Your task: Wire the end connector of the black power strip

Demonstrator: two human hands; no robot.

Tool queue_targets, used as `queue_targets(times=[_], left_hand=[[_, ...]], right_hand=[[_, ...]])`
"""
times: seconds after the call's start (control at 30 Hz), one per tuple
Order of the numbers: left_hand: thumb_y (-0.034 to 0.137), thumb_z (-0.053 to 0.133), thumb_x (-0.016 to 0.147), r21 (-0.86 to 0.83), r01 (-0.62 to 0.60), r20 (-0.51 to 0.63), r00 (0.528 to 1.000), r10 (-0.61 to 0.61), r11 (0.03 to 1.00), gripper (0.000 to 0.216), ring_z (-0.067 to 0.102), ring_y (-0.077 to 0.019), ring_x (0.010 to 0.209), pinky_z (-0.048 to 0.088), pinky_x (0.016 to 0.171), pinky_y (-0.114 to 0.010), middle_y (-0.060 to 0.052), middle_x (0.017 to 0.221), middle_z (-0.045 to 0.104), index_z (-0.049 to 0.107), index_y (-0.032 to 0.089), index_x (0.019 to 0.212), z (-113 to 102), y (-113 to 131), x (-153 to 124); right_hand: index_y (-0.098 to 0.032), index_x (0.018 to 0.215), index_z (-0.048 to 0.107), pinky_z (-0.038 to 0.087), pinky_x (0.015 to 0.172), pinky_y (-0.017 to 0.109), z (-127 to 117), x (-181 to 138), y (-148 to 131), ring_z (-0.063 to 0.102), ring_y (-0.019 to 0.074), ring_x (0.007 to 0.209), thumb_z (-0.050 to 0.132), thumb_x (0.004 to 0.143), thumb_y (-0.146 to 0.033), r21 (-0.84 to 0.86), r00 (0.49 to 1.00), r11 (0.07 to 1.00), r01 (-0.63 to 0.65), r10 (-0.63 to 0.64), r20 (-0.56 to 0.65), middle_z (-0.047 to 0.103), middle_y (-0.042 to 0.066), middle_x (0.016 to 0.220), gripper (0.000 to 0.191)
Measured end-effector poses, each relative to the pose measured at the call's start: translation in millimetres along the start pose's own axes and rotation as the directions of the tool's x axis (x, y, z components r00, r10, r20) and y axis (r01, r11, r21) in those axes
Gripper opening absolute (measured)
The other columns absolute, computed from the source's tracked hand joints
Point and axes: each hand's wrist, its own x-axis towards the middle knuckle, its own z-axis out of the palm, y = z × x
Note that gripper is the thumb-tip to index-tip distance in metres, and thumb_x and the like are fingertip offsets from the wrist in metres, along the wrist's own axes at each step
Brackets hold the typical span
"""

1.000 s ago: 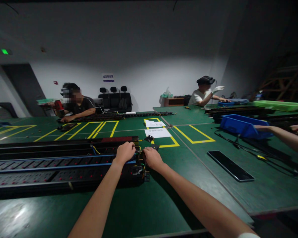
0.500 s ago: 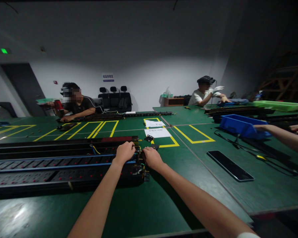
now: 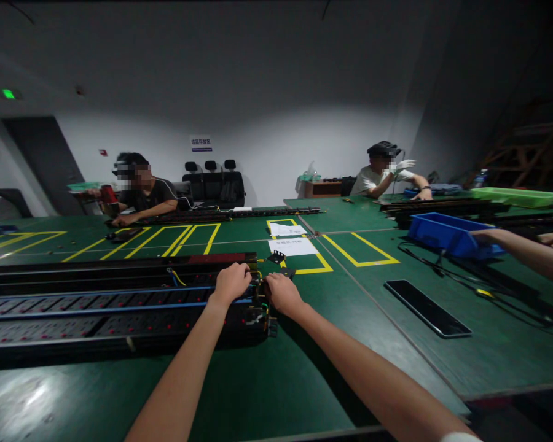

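Note:
Several long black power strips [image 3: 147, 320] with rows of sockets and red dots lie side by side, their ends towards the middle of the table. My left hand [image 3: 233, 282] is closed over the end of one strip, fingers curled over its far side. Just right of it, my right hand [image 3: 283, 293] is closed at the strip's open end, where thin yellow and green wires show. Its fingertips are hidden, so what they pinch cannot be made out. A small black bracket [image 3: 277, 257] sits just beyond my right hand.
White paper sheets [image 3: 293, 247] lie on the green table [image 3: 350, 356] beyond my hands. At right are a phone [image 3: 427, 308], black cables [image 3: 461, 279] and a blue bin [image 3: 451, 236], with another person's hand at the bin. Two people work across the table.
My hands stay in place at the strip's end. Across the table at right, a co-worker's lower hand has shifted slightly.

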Motion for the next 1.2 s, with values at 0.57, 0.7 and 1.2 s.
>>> queue_targets(times=[0.57,0.7,1.2], left_hand=[[0.032,0.045,0.094,0.001,-0.009,-0.02,1.0,0.009,1.0,0.028,0.067,-0.0242,0.1,0.05,0.086,-0.033,-0.008,0.107,0.069,0.068,0.024,0.109,0.4,-0.2,-1.2],[0.032,0.045,0.094,0.004,-0.007,-0.022,1.0,0.007,1.0,0.028,0.068,-0.024,0.098,0.05,0.084,-0.032,-0.008,0.106,0.07,0.068,0.023,0.108,2.2,-0.9,-0.2],[0.031,0.045,0.093,0.007,-0.014,-0.032,0.999,0.014,1.0,0.028,0.068,-0.0246,0.097,0.05,0.082,-0.033,-0.008,0.105,0.069,0.068,0.023,0.108,4.2,-2.8,0.9]], right_hand=[[-0.015,0.099,0.065,0.041,0.09,0.031,-1.2,-1.4,-0.5,0.06,0.0233,0.102,0.047,0.094,-0.017,-0.004,1.0,1.0,0.011,-0.011,-0.019,0.068,0.013,0.106,0.019],[-0.015,0.099,0.065,0.041,0.09,0.031,1.0,-0.6,0.4,0.06,0.0237,0.103,0.044,0.096,-0.018,-0.01,1.0,1.0,0.015,-0.015,-0.014,0.068,0.013,0.107,0.022],[-0.016,0.099,0.065,0.04,0.092,0.031,2.4,1.1,0.7,0.06,0.0234,0.104,0.046,0.095,-0.018,-0.01,1.0,1.0,0.012,-0.012,-0.011,0.068,0.013,0.107,0.02]])
